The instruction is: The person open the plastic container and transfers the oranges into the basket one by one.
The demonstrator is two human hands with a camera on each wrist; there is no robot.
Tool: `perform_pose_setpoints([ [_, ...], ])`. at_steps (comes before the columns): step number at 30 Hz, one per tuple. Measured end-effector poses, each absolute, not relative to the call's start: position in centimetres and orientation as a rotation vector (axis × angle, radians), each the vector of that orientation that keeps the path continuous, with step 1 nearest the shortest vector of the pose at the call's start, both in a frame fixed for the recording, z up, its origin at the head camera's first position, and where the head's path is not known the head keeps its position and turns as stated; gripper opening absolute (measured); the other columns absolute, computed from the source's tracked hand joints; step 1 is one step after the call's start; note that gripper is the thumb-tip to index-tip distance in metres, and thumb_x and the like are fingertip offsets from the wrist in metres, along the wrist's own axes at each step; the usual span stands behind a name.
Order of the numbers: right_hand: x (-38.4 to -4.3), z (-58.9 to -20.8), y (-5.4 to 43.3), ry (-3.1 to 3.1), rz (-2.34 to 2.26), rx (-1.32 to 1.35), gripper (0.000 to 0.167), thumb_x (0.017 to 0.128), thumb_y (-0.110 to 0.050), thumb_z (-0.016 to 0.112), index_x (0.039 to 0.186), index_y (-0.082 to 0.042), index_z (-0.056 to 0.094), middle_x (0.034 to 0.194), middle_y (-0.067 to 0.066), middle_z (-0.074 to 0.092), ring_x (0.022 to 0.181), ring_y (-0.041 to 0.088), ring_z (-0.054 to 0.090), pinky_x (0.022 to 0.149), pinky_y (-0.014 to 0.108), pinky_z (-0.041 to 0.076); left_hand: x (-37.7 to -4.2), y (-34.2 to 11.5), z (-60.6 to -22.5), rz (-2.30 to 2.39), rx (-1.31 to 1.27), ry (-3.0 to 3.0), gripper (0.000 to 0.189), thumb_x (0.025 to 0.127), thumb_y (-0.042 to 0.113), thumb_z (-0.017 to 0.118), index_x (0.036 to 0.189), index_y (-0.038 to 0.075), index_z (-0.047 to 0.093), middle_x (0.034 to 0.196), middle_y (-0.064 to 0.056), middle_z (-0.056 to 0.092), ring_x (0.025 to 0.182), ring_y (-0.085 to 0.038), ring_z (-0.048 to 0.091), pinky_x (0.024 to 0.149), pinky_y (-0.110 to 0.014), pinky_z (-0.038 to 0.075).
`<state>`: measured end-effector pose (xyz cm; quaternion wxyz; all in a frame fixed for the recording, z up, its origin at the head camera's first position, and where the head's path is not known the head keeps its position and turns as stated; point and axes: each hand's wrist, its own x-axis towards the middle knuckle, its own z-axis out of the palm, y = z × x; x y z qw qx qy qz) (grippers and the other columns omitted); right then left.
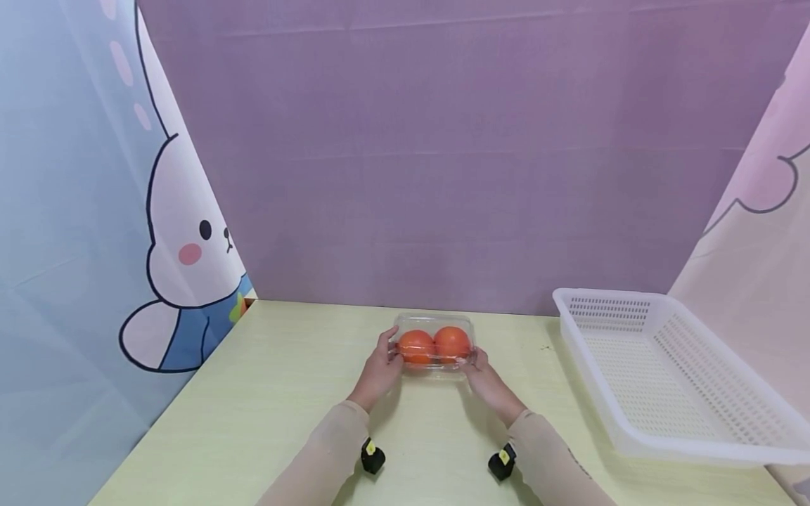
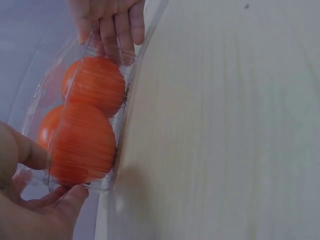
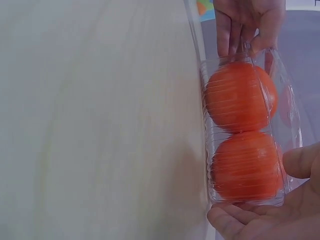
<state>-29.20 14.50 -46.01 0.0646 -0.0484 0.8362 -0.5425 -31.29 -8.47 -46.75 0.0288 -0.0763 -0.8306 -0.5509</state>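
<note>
Head view: pale table (image 1: 285,400), purple cloth (image 1: 443,176); clear plastic clamshell (image 1: 435,365), two orange fruits (image 1: 452,343) enclosed, is gripped by left hand (image 1: 381,370) and right hand (image 1: 490,383).

Looks forward and down from the head, well back, taking in the purple backdrop (image 1: 443,176) above, the pale table (image 1: 253,393) below, the white basket (image 1: 645,386) at lower right and the clear container (image 1: 435,323) small, just below centre. From the left wrist, looks close and sideways past the left hand (image 2: 35,212) at lower left toward the right hand (image 2: 102,11) at the top. From the right wrist, looks back, equally close, nearly mirrored. Shares container and both hands across all three views.
</note>
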Motion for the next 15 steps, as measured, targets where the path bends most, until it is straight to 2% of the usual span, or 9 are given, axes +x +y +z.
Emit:
perform_pose_setpoints([
  [5, -28.89, -45.99, 14.74, 2.518, -1.64, -0.142, 0.062, 0.11, -0.031, 0.031, 0.152, 0.01, 0.014, 0.156, 0.032, 0.024, 0.144, 0.048, 0.022, 0.115, 0.061, 0.02, -31.2, -8.63, -46.52, -1.697, -0.226, -2.566, 0.057, 0.102, 0.007, 0.048, 0.155, 0.013, 0.03, 0.149, -0.025, 0.043, 0.133, -0.042, 0.047, 0.106, -0.052, 0.042],
  [15, -28.83, -46.03, 15.24, 2.523, -1.618, -0.155, 0.061, 0.109, -0.032, 0.032, 0.151, 0.009, 0.018, 0.154, 0.032, 0.028, 0.141, 0.049, 0.026, 0.114, 0.063, 0.023, -31.09, -8.7, -46.45, -1.719, -0.233, -2.575, 0.057, 0.102, 0.01, 0.048, 0.156, 0.014, 0.029, 0.15, -0.025, 0.042, 0.133, -0.042, 0.046, 0.107, -0.054, 0.041],
])
